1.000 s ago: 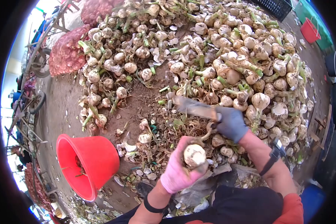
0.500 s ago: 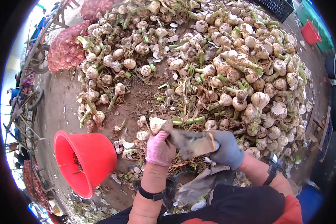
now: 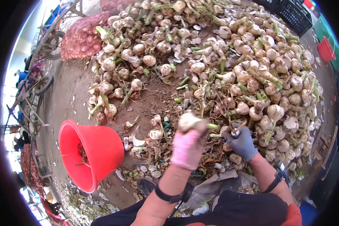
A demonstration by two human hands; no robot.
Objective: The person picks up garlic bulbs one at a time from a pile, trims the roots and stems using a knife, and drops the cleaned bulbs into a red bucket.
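Near the middle of the head view, my left hand (image 3: 188, 148), in a pink and white glove, is closed round a garlic bulb (image 3: 190, 122) with a short green stem pointing right; the bulb is blurred. My right hand (image 3: 243, 143), in a grey glove, grips a knife by its handle (image 3: 235, 132), to the right of the bulb and apart from it. The blade is thin and hard to make out against the stalks. Behind both hands spreads a large heap of garlic bulbs (image 3: 286, 98) with cut stems and dry leaves.
A red bucket (image 3: 105, 150) lies tilted at the left, with some scraps inside. Beyond it are a red net bag of bulbs (image 3: 83, 37) and a metal cart frame (image 3: 30, 98). A black crate (image 3: 294, 17) and a small red bucket (image 3: 326, 50) stand at the back right.
My left hand has moved right and is raised with the bulb. My right hand has moved slightly right and turned the knife, so its broad blade face no longer shows. The view has shifted.
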